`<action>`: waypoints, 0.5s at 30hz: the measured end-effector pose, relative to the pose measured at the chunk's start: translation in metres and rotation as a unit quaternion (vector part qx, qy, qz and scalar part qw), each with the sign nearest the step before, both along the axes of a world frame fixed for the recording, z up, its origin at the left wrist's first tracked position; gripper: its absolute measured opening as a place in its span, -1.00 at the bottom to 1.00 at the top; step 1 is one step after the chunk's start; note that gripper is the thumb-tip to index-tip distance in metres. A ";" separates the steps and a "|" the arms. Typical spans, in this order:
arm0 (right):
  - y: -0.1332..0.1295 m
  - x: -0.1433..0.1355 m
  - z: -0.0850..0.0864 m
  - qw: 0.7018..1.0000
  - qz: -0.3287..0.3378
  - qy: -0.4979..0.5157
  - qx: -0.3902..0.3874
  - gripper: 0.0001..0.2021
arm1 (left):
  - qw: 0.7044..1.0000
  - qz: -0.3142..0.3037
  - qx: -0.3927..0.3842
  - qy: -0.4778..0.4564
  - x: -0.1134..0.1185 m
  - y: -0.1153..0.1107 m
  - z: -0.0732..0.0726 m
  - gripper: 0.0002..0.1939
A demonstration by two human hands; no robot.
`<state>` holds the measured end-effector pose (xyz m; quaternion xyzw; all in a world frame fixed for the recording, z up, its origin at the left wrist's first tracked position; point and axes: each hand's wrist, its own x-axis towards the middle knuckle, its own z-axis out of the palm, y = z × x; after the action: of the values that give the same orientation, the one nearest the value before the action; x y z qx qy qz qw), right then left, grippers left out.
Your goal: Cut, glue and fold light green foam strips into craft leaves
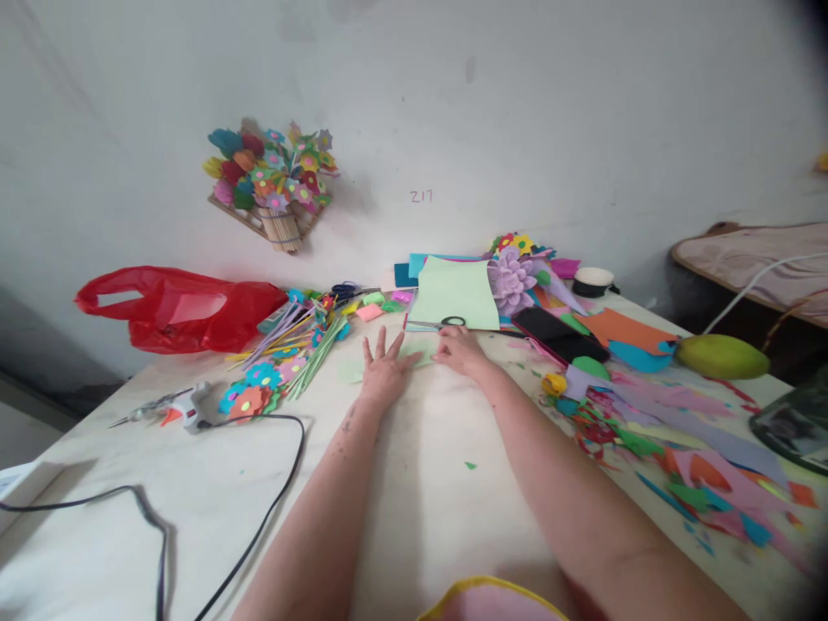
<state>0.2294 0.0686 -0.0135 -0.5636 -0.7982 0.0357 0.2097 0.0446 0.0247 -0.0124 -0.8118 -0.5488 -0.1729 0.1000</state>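
My left hand (385,373) lies flat on the table with its fingers spread, pressing on a pale green strip (351,371) that shows on both sides of it. At the strip's right end, the fingers of my right hand (459,349) are pinched together on it. Just beyond my right hand, a pair of scissors (453,322) with dark handles rests on the near edge of a light green sheet (454,289). The sheet lies on a stack of coloured sheets. Whether the strip is paper or foam I cannot tell.
Craft flowers (264,377), green stems (316,358), a glue gun (192,409) with its cord, and a red plastic bag (194,310) are at left. A phone (560,336), coloured scraps (699,483), a green-yellow fruit (723,356) and a glass jar (795,423) are at right.
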 end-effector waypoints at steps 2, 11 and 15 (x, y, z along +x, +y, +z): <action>-0.001 0.000 0.000 1.000 -0.019 0.000 -0.002 -0.84 | 0.999 -0.033 -0.005 0.022 0.000 -0.001 0.002 -0.57; -0.002 0.001 0.001 0.999 -0.030 -0.013 -0.014 -0.80 | 0.993 -0.074 0.000 0.090 0.005 -0.008 0.013 -0.52; -0.002 0.001 0.000 0.999 -0.028 -0.011 -0.014 -0.78 | 0.992 -0.078 -0.001 0.099 0.005 -0.008 0.014 -0.52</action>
<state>0.2307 0.0670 -0.0138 -0.5890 -0.7837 0.0351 0.1942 0.0497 0.0170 0.0014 -0.8653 -0.4714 -0.0985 0.1392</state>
